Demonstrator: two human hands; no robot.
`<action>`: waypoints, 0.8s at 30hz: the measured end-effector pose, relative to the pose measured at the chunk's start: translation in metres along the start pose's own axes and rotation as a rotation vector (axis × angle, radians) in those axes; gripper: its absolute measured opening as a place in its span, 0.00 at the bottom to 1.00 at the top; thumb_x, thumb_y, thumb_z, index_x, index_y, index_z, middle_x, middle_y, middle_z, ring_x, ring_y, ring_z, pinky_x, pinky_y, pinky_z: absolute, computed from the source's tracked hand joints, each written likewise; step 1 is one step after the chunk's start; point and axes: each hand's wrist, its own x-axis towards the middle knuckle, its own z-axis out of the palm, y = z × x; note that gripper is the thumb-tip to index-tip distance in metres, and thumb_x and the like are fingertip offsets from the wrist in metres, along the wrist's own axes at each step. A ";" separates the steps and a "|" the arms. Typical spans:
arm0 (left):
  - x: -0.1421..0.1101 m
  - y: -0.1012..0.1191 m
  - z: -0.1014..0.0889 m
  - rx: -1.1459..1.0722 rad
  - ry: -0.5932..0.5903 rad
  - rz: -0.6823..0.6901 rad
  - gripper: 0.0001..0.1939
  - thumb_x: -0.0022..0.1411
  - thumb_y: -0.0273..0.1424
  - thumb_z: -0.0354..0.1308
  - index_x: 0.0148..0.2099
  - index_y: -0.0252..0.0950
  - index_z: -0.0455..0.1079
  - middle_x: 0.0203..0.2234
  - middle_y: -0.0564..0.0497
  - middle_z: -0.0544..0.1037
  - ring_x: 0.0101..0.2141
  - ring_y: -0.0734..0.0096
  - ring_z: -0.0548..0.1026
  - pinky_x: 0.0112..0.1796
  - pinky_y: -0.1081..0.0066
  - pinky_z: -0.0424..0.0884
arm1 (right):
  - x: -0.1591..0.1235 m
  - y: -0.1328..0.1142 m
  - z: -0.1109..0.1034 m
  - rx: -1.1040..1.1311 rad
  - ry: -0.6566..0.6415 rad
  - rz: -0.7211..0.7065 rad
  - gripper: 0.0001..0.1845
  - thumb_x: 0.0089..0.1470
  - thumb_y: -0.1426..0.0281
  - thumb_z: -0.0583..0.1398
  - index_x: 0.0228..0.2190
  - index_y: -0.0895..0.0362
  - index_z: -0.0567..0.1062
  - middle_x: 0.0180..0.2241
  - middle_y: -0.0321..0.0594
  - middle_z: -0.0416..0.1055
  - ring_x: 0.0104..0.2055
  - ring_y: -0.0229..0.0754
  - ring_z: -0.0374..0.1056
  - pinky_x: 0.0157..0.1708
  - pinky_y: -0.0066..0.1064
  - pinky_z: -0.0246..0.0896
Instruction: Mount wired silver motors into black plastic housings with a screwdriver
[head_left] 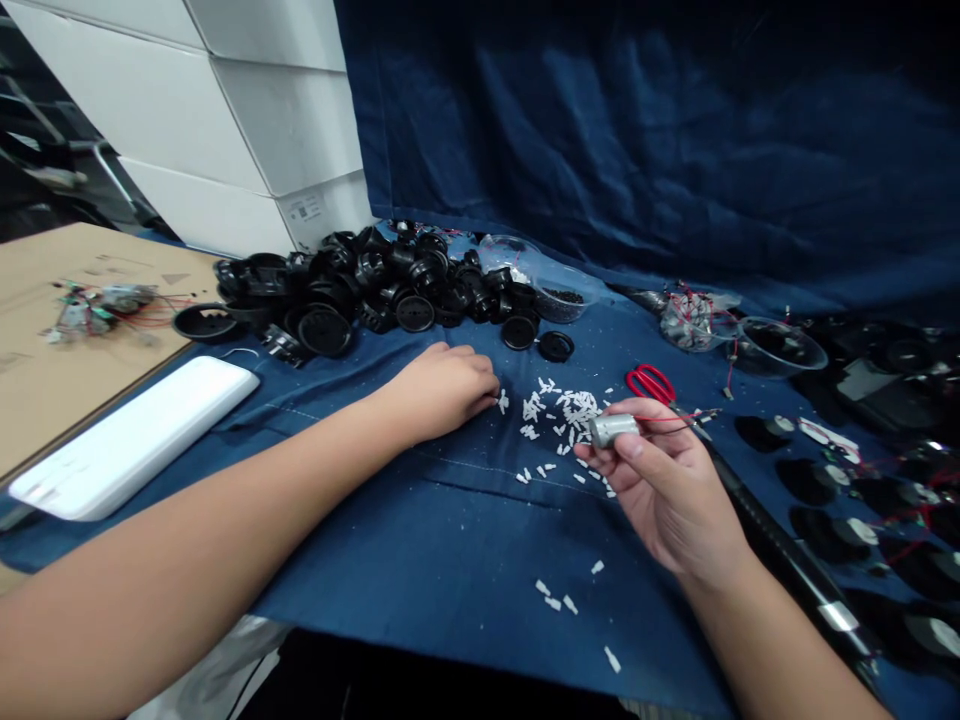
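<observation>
The right hand (667, 490) pinches a small silver motor (613, 430) between its thumb and fingers, and a thin red wire (675, 424) runs out from the motor. The motor sits just to the right of the pile of little white bits (559, 415), up above the tabletop. The left hand (442, 392) lies on the blue cloth (420, 560) just left of the pile, its fingers pressed together and curled down. Its fingertips are right by the white bits, but you cannot tell if they pinch one.

Past the pile, red scissors (651, 384) lie on the cloth, near the right hand. Far behind the pile sits a big heap of round black plastic parts (337, 290) — and a clear bowl (780, 345) sits off to the right. To the left of the pile, well apart, lies a long white box (131, 440), and beyond it is a sheet of brown cardboard (75, 400) with wires and small parts on it.
</observation>
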 end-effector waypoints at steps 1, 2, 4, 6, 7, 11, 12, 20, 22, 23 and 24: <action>0.000 0.000 0.000 -0.003 -0.001 0.001 0.08 0.73 0.34 0.58 0.43 0.41 0.79 0.40 0.48 0.81 0.44 0.57 0.76 0.38 0.63 0.59 | 0.000 0.000 0.000 0.000 -0.002 -0.003 0.13 0.52 0.66 0.75 0.41 0.51 0.82 0.35 0.35 0.79 0.36 0.36 0.78 0.47 0.33 0.81; 0.000 0.001 0.000 -0.006 -0.003 0.001 0.09 0.73 0.33 0.58 0.43 0.41 0.80 0.40 0.48 0.81 0.44 0.57 0.75 0.38 0.62 0.59 | 0.000 0.000 0.000 -0.001 -0.005 -0.004 0.13 0.53 0.66 0.75 0.41 0.51 0.82 0.35 0.35 0.79 0.36 0.36 0.78 0.47 0.33 0.80; 0.001 0.002 0.001 -0.017 -0.003 -0.001 0.09 0.72 0.32 0.58 0.42 0.40 0.79 0.39 0.48 0.81 0.43 0.57 0.75 0.38 0.62 0.60 | -0.001 0.000 -0.001 -0.008 -0.006 0.003 0.14 0.53 0.66 0.75 0.41 0.50 0.82 0.36 0.35 0.79 0.35 0.36 0.78 0.47 0.33 0.80; 0.002 0.005 0.001 -0.034 0.002 -0.007 0.08 0.71 0.31 0.58 0.40 0.39 0.78 0.38 0.47 0.80 0.42 0.58 0.75 0.38 0.62 0.60 | -0.001 0.001 -0.001 -0.018 0.002 0.005 0.15 0.52 0.66 0.75 0.42 0.50 0.82 0.36 0.35 0.80 0.35 0.35 0.77 0.47 0.34 0.80; 0.002 0.006 0.000 -0.046 0.007 -0.011 0.07 0.70 0.31 0.59 0.39 0.38 0.78 0.38 0.47 0.80 0.41 0.58 0.75 0.37 0.63 0.61 | -0.001 0.001 -0.002 -0.023 0.013 0.004 0.15 0.52 0.66 0.75 0.42 0.50 0.82 0.36 0.35 0.80 0.35 0.36 0.77 0.47 0.35 0.80; 0.005 0.011 -0.004 -0.133 0.037 -0.031 0.02 0.64 0.29 0.62 0.37 0.37 0.76 0.36 0.48 0.80 0.38 0.61 0.74 0.38 0.64 0.63 | 0.000 0.004 -0.002 -0.068 0.076 -0.019 0.17 0.49 0.66 0.76 0.41 0.50 0.81 0.36 0.36 0.80 0.36 0.37 0.76 0.42 0.33 0.79; 0.005 0.014 -0.006 -0.168 0.045 -0.035 0.01 0.63 0.28 0.62 0.37 0.38 0.76 0.34 0.49 0.79 0.36 0.62 0.74 0.38 0.65 0.64 | 0.001 0.004 -0.003 -0.084 0.082 -0.025 0.17 0.48 0.66 0.77 0.40 0.51 0.81 0.35 0.37 0.79 0.35 0.38 0.76 0.40 0.31 0.79; -0.024 0.058 -0.016 -0.558 0.080 -0.055 0.03 0.64 0.28 0.62 0.41 0.40 0.75 0.31 0.57 0.79 0.32 0.74 0.76 0.35 0.74 0.69 | -0.003 0.006 -0.008 -0.216 -0.088 -0.013 0.14 0.54 0.67 0.74 0.40 0.54 0.79 0.24 0.29 0.70 0.19 0.31 0.67 0.23 0.27 0.71; -0.034 0.066 -0.013 -0.721 0.095 -0.059 0.04 0.63 0.27 0.62 0.41 0.39 0.75 0.31 0.57 0.79 0.33 0.75 0.76 0.37 0.75 0.69 | -0.007 0.007 -0.004 -0.299 -0.141 -0.001 0.14 0.54 0.69 0.74 0.40 0.54 0.78 0.24 0.29 0.70 0.20 0.33 0.71 0.20 0.23 0.68; -0.038 0.069 -0.011 -0.797 0.111 -0.058 0.04 0.63 0.26 0.62 0.41 0.39 0.76 0.32 0.57 0.79 0.35 0.74 0.76 0.38 0.75 0.70 | -0.008 0.008 -0.002 -0.332 -0.162 0.004 0.14 0.54 0.70 0.74 0.41 0.54 0.78 0.24 0.29 0.71 0.21 0.34 0.73 0.20 0.21 0.67; -0.041 0.072 -0.009 -0.859 0.130 -0.057 0.04 0.63 0.26 0.62 0.40 0.39 0.76 0.33 0.56 0.79 0.36 0.74 0.76 0.39 0.74 0.70 | -0.010 0.009 0.000 -0.359 -0.183 0.007 0.14 0.54 0.70 0.74 0.41 0.53 0.78 0.25 0.29 0.71 0.22 0.34 0.74 0.20 0.21 0.67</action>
